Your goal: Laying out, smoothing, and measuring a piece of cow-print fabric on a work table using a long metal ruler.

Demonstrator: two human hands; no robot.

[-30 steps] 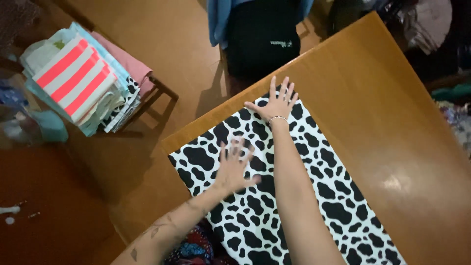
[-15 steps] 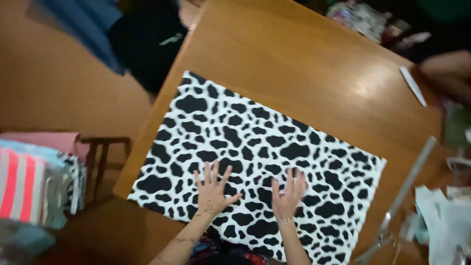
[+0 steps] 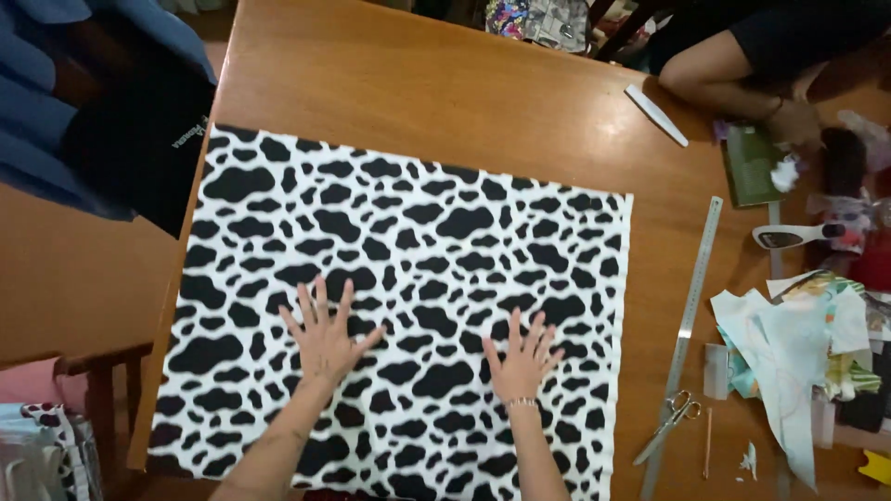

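Your fingers (image 3: 320, 299) are spread wide, both hands flat on the cow-print fabric (image 3: 408, 232), which runs away from you across the desk (image 3: 445, 83), left hand (image 3: 325, 341) slightly farther than right hand (image 3: 522, 364)

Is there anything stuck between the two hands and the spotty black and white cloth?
Nothing visible. The left hand and right hand lie flat, fingers spread, directly on the black-and-white cow-print fabric. The metal ruler and scissors lie beside it on the wooden table.
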